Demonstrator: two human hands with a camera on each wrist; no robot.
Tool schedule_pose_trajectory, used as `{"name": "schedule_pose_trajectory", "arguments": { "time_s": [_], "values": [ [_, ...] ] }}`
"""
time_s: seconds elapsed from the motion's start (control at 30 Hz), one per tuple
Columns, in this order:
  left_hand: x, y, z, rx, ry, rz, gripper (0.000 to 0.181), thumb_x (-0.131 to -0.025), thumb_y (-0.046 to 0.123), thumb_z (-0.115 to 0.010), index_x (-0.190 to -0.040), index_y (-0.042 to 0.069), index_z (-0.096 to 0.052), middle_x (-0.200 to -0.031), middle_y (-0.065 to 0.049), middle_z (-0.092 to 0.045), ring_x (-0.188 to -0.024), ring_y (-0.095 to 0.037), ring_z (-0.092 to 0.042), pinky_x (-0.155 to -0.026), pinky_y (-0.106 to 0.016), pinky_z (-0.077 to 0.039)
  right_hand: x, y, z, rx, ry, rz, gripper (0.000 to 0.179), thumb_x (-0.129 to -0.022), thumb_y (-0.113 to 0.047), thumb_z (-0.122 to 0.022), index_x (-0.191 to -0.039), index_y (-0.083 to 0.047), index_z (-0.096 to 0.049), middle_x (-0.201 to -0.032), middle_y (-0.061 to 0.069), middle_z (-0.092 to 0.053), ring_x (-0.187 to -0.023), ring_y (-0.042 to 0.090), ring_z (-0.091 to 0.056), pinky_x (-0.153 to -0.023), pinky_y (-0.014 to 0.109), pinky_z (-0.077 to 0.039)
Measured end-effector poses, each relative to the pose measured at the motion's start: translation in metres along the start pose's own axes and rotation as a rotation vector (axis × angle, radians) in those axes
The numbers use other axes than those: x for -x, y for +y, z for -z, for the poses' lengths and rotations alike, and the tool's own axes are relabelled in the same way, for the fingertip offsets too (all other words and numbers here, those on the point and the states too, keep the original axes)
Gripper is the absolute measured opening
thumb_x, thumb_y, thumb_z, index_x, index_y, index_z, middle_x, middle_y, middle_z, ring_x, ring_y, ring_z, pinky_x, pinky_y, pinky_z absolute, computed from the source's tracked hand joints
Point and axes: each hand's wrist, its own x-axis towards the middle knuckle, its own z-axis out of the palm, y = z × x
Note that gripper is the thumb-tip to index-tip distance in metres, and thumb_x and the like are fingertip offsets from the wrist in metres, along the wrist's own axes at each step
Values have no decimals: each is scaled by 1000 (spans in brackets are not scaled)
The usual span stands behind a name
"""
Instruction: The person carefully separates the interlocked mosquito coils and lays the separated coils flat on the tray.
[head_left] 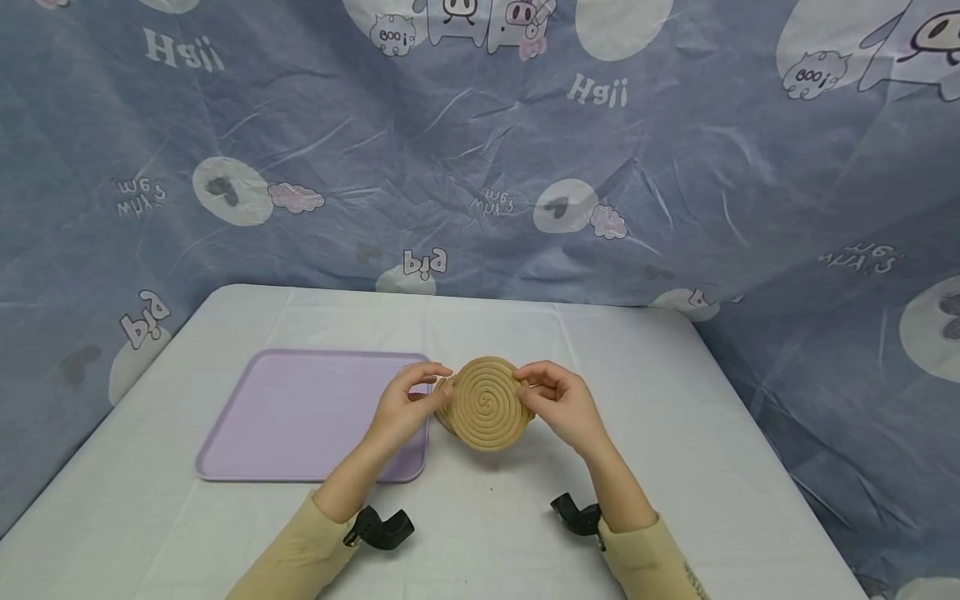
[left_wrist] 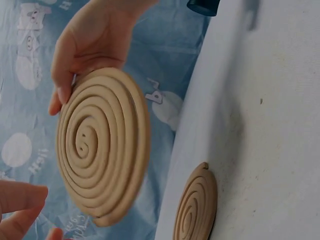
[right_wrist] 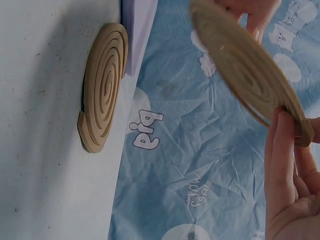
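Observation:
My right hand (head_left: 562, 407) pinches the right edge of a tan coiled clay disc (head_left: 486, 404), held up off the table with its spiral face in view. The coil's loose end shows by those fingers in the right wrist view. My left hand (head_left: 408, 404) is at the disc's left side, thumb and fingers apart; in the left wrist view its fingertips (left_wrist: 35, 195) are separated from the disc's edge by a gap. A second coiled clay disc (right_wrist: 106, 87) lies flat on the table below, mostly hidden behind the raised one in the head view.
A lilac tray (head_left: 315, 417) lies at the left of the white-covered table (head_left: 637, 375), its right edge close to the lower disc. Behind hangs a blue printed cloth (head_left: 450, 150). A black wrist mount (head_left: 382, 529) sits on each sleeve.

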Motion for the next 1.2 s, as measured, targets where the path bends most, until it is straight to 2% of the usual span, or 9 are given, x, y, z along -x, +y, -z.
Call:
{"name": "schedule_pose_trajectory", "arguments": {
  "time_s": [0.13, 0.33, 0.53, 0.63, 0.77, 0.93, 1.0, 1.1, 1.2],
  "values": [
    [4, 6, -4, 28, -35, -20, 24, -84, -2, -65, -107, -7, -63, -109, -22, -59, -99, -35, -55, -81, -36, -46, 3, -2, -9, 72, 40, 29, 19, -85, 1, -61, -103, -4, -66, -92, 13, -66, -64, 15, -60, -56, 33, -54],
    [4, -18, -17, 113, -124, -20, 40, -84, 2, -67, -123, 0, -58, -121, -16, -57, -100, -31, -58, -79, -30, -49, 7, -6, -24, 111, 102, 59, 20, -85, 2, -62, -102, -7, -67, -96, 9, -66, -77, 19, -64, -60, 29, -55],
    [7, -29, -26, 178, -149, 3, 50, -87, 8, -66, -134, 8, -51, -137, -11, -47, -110, -32, -56, -82, -32, -52, 14, -25, -40, 130, 144, 161, 17, -85, 7, -62, -101, 3, -66, -99, 16, -66, -88, 28, -65, -71, 32, -56],
    [8, -30, -30, 203, -175, -42, 52, -89, 6, -63, -138, 7, -46, -143, -12, -41, -115, -35, -53, -89, -33, -49, 18, -36, -46, 127, 157, 196, 17, -84, 9, -61, -101, 8, -64, -100, 21, -65, -91, 32, -65, -75, 36, -55],
    [9, -30, -32, 230, -184, -84, 51, -91, 6, -61, -139, 7, -45, -143, -12, -41, -115, -35, -52, -93, -32, -47, 19, -34, -50, 84, 162, 218, 18, -85, 9, -61, -103, 9, -62, -101, 23, -64, -93, 34, -64, -77, 37, -54],
    [9, -29, -33, 283, -142, -14, 48, -91, 8, -62, -137, 13, -49, -137, -9, -48, -108, -28, -58, -86, -32, -51, 15, -11, -50, -14, 122, 230, 30, -85, 1, -66, -115, 2, -58, -102, 19, -63, -91, 28, -65, -76, 31, -55],
    [9, -28, -33, 311, -134, -12, 49, -91, 6, -62, -138, 12, -49, -136, -10, -48, -108, -28, -59, -85, -31, -51, 14, -9, -50, -52, 99, 207, 37, -84, -1, -68, -119, 0, -55, -103, 19, -63, -93, 26, -65, -78, 30, -54],
    [9, -26, -31, 344, -142, -45, 51, -90, 2, -61, -139, 10, -47, -137, -12, -48, -111, -30, -57, -86, -31, -51, 13, -6, -49, -117, 59, 166, 43, -84, -2, -69, -123, 1, -52, -108, 21, -62, -98, 26, -62, -83, 31, -52],
    [10, -25, -30, 356, -144, -83, 50, -90, 2, -61, -138, 7, -47, -136, -13, -49, -112, -32, -56, -86, -29, -51, 11, -6, -47, -174, 23, 125, 36, -87, -4, -66, -120, 4, -54, -112, 20, -60, -102, 25, -60, -87, 32, -51]
  ]
}}
